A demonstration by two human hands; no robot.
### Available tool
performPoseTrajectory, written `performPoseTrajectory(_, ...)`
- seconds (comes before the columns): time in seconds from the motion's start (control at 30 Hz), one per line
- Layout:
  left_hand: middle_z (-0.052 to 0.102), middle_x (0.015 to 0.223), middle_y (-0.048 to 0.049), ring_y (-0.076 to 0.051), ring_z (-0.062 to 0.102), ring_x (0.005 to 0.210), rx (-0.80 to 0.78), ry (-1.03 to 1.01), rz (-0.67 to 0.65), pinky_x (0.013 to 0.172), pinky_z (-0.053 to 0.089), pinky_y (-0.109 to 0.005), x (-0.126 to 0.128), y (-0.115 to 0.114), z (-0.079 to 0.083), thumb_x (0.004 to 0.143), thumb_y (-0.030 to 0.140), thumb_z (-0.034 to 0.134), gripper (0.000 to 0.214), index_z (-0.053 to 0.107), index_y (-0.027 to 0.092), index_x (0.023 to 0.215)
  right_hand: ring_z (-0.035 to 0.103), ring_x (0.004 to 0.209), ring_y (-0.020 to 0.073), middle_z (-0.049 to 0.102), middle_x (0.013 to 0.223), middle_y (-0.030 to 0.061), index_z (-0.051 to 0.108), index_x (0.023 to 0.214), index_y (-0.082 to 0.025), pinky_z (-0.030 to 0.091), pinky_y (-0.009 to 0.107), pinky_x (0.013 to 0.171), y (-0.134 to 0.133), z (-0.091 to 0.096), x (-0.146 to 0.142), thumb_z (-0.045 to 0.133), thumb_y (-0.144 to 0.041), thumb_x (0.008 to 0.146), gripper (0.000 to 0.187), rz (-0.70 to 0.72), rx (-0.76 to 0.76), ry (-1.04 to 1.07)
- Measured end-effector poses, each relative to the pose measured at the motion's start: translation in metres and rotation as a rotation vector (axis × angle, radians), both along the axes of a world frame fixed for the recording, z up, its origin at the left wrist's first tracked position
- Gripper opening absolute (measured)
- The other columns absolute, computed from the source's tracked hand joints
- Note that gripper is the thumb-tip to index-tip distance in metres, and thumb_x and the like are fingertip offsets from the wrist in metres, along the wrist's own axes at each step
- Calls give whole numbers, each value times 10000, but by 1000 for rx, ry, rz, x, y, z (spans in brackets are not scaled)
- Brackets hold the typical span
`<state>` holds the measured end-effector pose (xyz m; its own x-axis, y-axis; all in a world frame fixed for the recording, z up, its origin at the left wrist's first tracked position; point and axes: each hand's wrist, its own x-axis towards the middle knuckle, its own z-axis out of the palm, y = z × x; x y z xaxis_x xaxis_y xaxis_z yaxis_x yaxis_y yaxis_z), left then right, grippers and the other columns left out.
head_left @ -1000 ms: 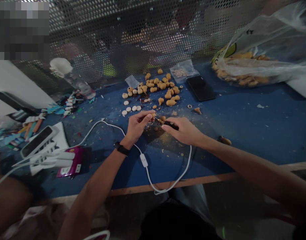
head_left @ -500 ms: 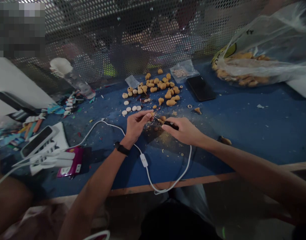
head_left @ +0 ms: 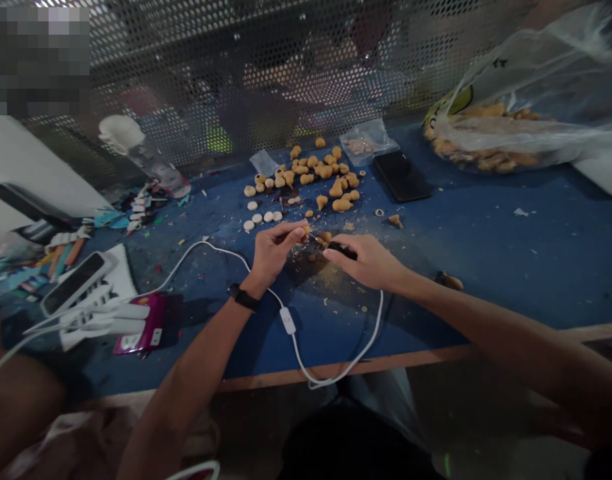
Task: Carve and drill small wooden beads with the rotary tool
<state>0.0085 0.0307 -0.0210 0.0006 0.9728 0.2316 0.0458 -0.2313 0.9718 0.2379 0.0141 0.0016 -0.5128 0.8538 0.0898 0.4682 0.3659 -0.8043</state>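
Observation:
My left hand (head_left: 275, 252) is pinched on a small orange piece (head_left: 306, 230) held just above the blue table (head_left: 486, 247). My right hand (head_left: 367, 261) is closed round a black-handled tool (head_left: 340, 249) whose thin metal tip (head_left: 315, 238) touches that piece. A white cord with an inline switch (head_left: 287, 320) runs from the tool under my left wrist and loops over the table's front edge. Just beyond my hands lies a heap of several orange pieces (head_left: 326, 175), with small white round pieces (head_left: 264, 217) to its left.
A black phone (head_left: 402, 176) lies behind the heap, next to a small clear bag (head_left: 367, 140). A big plastic bag of orange pieces (head_left: 511, 127) sits at the back right. At left are another phone on a white stand (head_left: 73, 283), a pink box (head_left: 143, 330) and coloured scraps. Perforated metal screen (head_left: 266, 73) closes the back.

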Motion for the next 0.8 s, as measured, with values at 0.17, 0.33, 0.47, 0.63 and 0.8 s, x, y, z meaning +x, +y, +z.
performPoseTrajectory(0.17, 807, 824, -57, -147, 718, 714, 2, 1, 0, 755, 607, -308, 1, -1, 0, 797, 529, 859, 363, 864, 216, 982, 470, 539, 126, 531, 612, -26, 586, 830, -204, 276, 314, 573, 0, -1, 0, 514, -494, 1036, 362, 0, 31, -7)
performPoseTrajectory(0.33, 798, 813, -49, -133, 705, 707, 1, -12, -7, 745, 593, -293, 2, -1, 1, 795, 534, 860, 363, 864, 220, 979, 482, 542, 129, 533, 612, -26, 589, 832, -204, 283, 311, 573, 0, -1, 0, 508, -502, 1035, 370, 2, 18, -3)
performPoseTrajectory(0.47, 796, 807, -49, -136, 706, 708, -8, -14, -9, 745, 590, -294, 2, -1, 2, 785, 537, 867, 368, 864, 220, 971, 484, 563, 136, 551, 630, -20, 594, 829, -202, 281, 310, 584, 1, -1, -1, 520, -490, 1023, 355, -6, 38, 1)
performPoseTrajectory(0.63, 802, 820, -55, -143, 708, 708, -8, -4, 2, 745, 591, -302, 2, -1, 2, 789, 540, 863, 373, 863, 219, 979, 472, 560, 137, 549, 626, -19, 600, 843, -201, 275, 314, 590, 0, 0, -1, 525, -491, 1021, 349, -15, 20, 6)
performPoseTrajectory(0.8, 800, 814, -56, -148, 708, 713, 0, 13, 6, 745, 591, -306, 2, -1, 3, 789, 543, 862, 376, 862, 215, 974, 476, 555, 132, 544, 623, -20, 591, 831, -201, 281, 319, 586, -1, 2, -1, 516, -490, 1028, 358, -9, 8, -7)
